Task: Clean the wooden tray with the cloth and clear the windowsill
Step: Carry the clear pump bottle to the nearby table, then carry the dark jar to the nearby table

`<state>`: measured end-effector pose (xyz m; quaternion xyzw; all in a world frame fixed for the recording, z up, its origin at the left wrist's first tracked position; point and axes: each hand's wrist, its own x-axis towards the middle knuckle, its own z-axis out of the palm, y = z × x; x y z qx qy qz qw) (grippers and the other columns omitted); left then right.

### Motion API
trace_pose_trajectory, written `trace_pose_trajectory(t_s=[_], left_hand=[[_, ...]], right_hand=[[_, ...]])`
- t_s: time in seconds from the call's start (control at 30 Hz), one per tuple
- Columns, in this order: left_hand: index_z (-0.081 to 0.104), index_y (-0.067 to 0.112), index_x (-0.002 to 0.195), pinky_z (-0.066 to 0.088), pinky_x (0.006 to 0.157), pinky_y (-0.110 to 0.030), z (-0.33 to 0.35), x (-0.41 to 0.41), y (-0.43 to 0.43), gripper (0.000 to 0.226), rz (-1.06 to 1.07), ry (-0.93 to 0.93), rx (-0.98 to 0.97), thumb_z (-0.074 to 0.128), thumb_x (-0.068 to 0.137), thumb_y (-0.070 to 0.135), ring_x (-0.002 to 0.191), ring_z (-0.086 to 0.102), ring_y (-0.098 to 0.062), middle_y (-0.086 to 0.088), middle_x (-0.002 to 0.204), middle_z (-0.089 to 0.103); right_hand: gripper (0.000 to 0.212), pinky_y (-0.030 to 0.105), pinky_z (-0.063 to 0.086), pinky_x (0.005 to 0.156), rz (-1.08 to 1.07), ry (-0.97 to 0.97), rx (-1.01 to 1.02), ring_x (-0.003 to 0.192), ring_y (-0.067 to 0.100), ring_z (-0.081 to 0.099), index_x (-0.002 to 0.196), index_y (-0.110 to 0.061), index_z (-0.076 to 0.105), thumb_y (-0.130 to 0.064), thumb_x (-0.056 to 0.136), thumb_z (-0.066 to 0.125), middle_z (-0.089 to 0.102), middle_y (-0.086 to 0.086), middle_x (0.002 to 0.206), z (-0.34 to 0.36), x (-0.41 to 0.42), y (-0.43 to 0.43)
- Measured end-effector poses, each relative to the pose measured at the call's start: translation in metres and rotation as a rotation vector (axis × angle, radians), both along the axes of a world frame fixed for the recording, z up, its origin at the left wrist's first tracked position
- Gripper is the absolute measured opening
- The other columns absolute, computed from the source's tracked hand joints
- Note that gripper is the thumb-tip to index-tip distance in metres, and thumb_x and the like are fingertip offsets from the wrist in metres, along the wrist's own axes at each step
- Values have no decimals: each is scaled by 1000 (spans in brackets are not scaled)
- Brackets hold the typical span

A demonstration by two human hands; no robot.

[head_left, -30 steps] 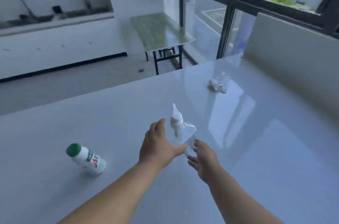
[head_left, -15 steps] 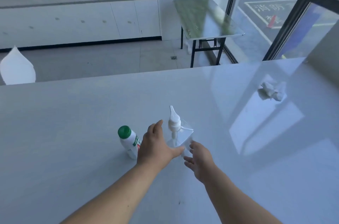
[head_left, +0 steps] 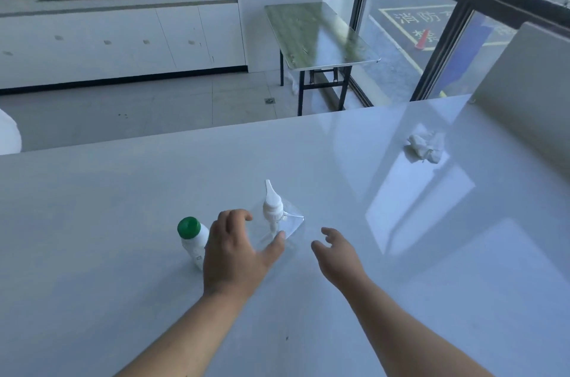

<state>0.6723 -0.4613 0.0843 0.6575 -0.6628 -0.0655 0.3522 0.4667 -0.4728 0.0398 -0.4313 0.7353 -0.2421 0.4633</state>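
Both hands are open and hold nothing: the right hand [head_left: 334, 256] has just drawn back from the clear pump bottle [head_left: 277, 219] while the left hand [head_left: 237, 248] still cups it, the crumpled cloth [head_left: 425, 146] lying untouched far right, no wooden tray visible.

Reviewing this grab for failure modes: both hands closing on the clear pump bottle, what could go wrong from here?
1. The pump bottle is clear and hard to see against the glossy counter, so the grip could land off-centre and tip it.
2. The left hand sits right beside the green-capped bottle; spreading or shifting it may knock that bottle over.
3. The right hand is open and apart from the pump bottle, so for now only the left could steady it.
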Motion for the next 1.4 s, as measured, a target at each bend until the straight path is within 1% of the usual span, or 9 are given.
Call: trace_pose_trajectory(t_s=[0.07, 0.2, 0.27, 0.33, 0.5, 0.67, 1.07, 1.27, 1.4], left_hand=[[56, 14, 95, 49, 61, -37, -1, -2, 16, 57, 12, 6, -27, 65, 74, 66, 82, 56, -24, 2, 92, 56], [51, 34, 79, 36, 53, -26, -9, -35, 48, 35, -142, -67, 203, 57, 74, 67, 66, 54, -12, 16, 70, 54], [61, 37, 100, 46, 66, -27, -14, -69, 55, 46, -267, -156, 331, 50, 74, 74, 94, 59, -10, 21, 96, 63], [57, 34, 131, 49, 91, -34, -11, -117, 55, 74, -381, -228, 397, 44, 74, 80, 123, 50, -14, 18, 131, 57], [39, 30, 152, 40, 110, -41, 10, -259, 68, 93, -595, -349, 414, 48, 77, 84, 140, 36, -20, 10, 157, 41], [34, 31, 155, 35, 114, -42, 29, -421, 146, 92, -859, -407, 378, 51, 79, 81, 144, 31, -20, 10, 161, 35], [34, 32, 155, 36, 110, -39, 22, -773, 469, 91, -1457, -548, 301, 53, 80, 79, 144, 30, -17, 11, 159, 37], [34, 31, 154, 39, 110, -41, 13, -882, 588, 94, -1633, -603, 258, 60, 77, 78, 144, 32, -20, 9, 160, 35], [39, 30, 150, 40, 108, -40, 2, -939, 646, 96, -1737, -602, 238, 71, 71, 74, 139, 37, -25, 4, 155, 42]], right_hand=[[60, 30, 47, 80, 48, 149, -50, 102, 11, 59, 150, -28, 45, -39, 91, 53, 53, 0, 148, 6, -24, 9], [64, 37, 45, 100, 98, 417, -116, 131, 19, 46, 150, -28, 45, -51, 91, 51, 51, -5, 149, 15, -78, 40], [70, 36, 39, 108, 136, 560, -162, 141, 20, 38, 151, -27, 44, -59, 89, 50, 50, -7, 151, 23, -106, 63], [77, 37, 33, 115, 142, 690, -201, 143, 23, 36, 151, -25, 45, -67, 86, 47, 51, -5, 150, 32, -143, 93], [83, 44, 33, 116, -4, 866, -184, 143, 30, 36, 149, -23, 45, -73, 82, 42, 50, 1, 150, 53, -258, 185], [82, 43, 30, 119, -263, 850, -90, 146, 29, 33, 152, -23, 41, -71, 86, 42, 46, 1, 155, 56, -381, 319], [70, 40, 40, 104, -711, 836, 280, 132, 25, 43, 146, -23, 46, -65, 91, 37, 52, -1, 141, 24, -598, 710], [67, 41, 45, 99, -921, 831, 371, 125, 27, 49, 135, -21, 55, -62, 85, 40, 60, 2, 132, 16, -662, 822], [64, 41, 45, 101, -1059, 718, 364, 127, 29, 49, 142, -19, 52, -59, 91, 53, 57, 5, 140, -7, -689, 857]])
